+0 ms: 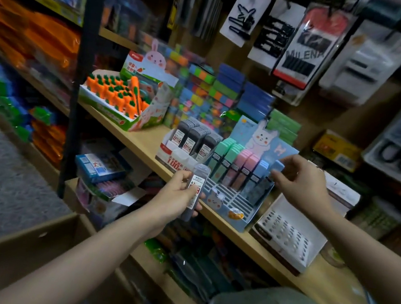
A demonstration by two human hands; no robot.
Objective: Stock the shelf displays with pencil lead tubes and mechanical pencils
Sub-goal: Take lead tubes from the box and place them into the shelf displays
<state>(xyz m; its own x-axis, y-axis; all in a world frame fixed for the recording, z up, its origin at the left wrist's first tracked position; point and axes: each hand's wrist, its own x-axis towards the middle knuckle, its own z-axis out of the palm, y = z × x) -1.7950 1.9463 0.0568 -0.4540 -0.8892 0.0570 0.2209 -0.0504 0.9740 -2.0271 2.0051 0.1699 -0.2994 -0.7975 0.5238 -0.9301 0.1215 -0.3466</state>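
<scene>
Fingers (189,192) pinch flat, seemingly plastic tube (195,190).

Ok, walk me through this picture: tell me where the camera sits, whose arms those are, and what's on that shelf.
There is no robot here. The camera sits on a person's head and looks down at their own two arms. The left hand grips a grey lead tube with its fingers. The right hand reaches to a blue tube in the bunny display, which holds pastel tubes. Beside it on the wooden shelf stand a box of grey tubes, a carrot display and a white tray.
</scene>
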